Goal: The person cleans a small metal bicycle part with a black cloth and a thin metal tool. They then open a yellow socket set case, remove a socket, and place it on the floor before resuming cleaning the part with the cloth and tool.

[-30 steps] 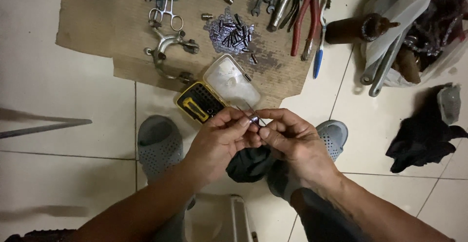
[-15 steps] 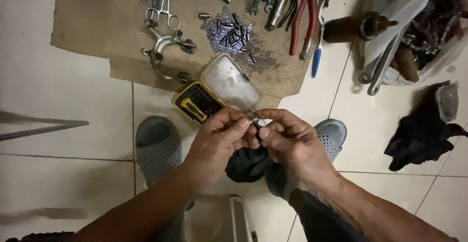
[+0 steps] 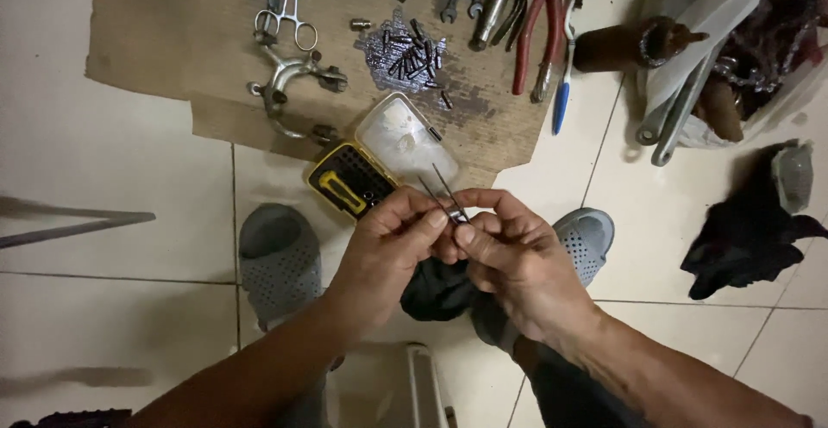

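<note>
Seen from above, the left hand (image 3: 388, 243) and right hand (image 3: 509, 256) meet over the tiled floor (image 3: 112, 178), fingertips pressed together and pinching thin metal tweezers (image 3: 444, 191), whose tips seem to hold a tiny part too small to make out. Just beyond lie an open yellow bit case (image 3: 349, 178), and a cardboard sheet (image 3: 172, 40) with small dark bits (image 3: 410, 53) and red-handled pliers (image 3: 539, 40). A slipped grip could likely flick the small piece onto the floor, between the grey slippers (image 3: 276, 260), where it would be hard to find.
</note>
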